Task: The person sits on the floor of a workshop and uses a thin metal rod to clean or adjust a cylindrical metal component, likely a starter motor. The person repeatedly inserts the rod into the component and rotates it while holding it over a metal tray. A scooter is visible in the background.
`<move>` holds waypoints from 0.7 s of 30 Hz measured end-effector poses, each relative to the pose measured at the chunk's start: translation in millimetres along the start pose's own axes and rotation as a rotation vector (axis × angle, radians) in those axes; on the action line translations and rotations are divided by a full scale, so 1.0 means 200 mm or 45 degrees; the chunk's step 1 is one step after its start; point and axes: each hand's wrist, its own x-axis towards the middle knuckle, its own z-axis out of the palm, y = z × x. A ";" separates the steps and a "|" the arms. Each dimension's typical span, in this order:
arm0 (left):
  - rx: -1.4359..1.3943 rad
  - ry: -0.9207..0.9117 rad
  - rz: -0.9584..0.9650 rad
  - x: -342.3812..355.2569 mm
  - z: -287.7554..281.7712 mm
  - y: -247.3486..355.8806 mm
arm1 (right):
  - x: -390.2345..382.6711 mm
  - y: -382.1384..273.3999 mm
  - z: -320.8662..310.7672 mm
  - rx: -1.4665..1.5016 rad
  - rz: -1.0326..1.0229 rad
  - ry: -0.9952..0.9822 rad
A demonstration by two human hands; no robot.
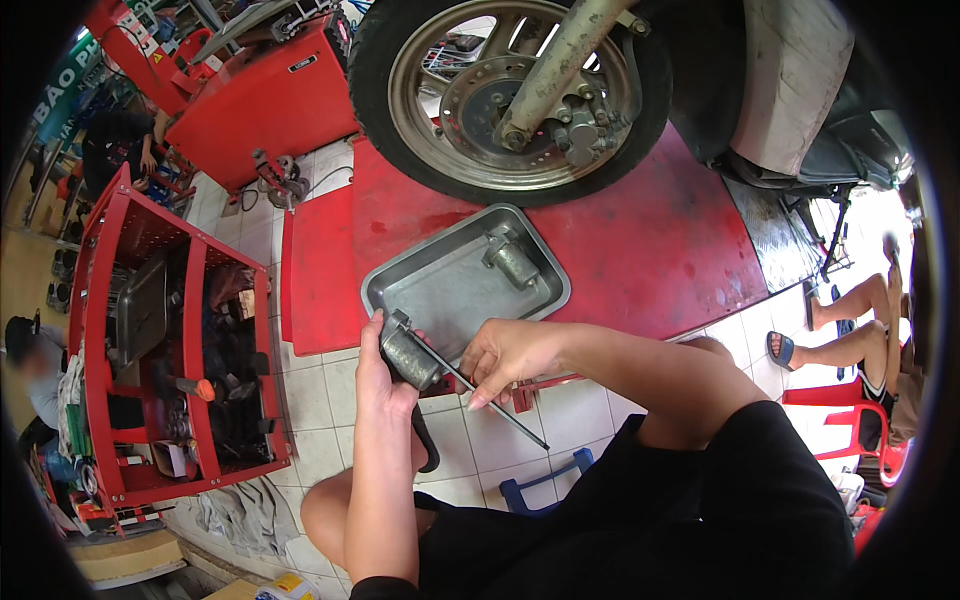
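Observation:
My left hand [372,372] is closed around a grey metal cylinder [411,362] with a mounting lug at its upper end, like a small motor housing. The fingers of my right hand [507,356] pinch a long, thin dark rod [518,426] that slants down to the right. The rod's upper end runs alongside the cylinder; I cannot tell whether it enters it. Just beyond my hands a metal tray [420,278] rests on the red platform. In its right part lies a second, similar metal cylinder [515,264].
A motorcycle front wheel [510,120] stands on the red platform [660,250] beyond the tray. At left is a red tool cart [190,300]. A blue stool [550,482] shows below my right arm. At right, a person's legs [845,325] are in view near a red chair [845,410].

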 end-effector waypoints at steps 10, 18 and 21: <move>-0.030 -0.031 0.073 0.00 -0.04 0.01 | -0.01 0.03 -0.02 0.185 -0.010 -0.088; 0.049 0.019 0.078 0.00 -0.05 0.00 | -0.01 0.01 -0.02 -0.159 0.018 0.155; 0.061 0.017 0.086 0.02 -0.08 -0.01 | 0.02 0.06 -0.03 -0.136 -0.036 0.163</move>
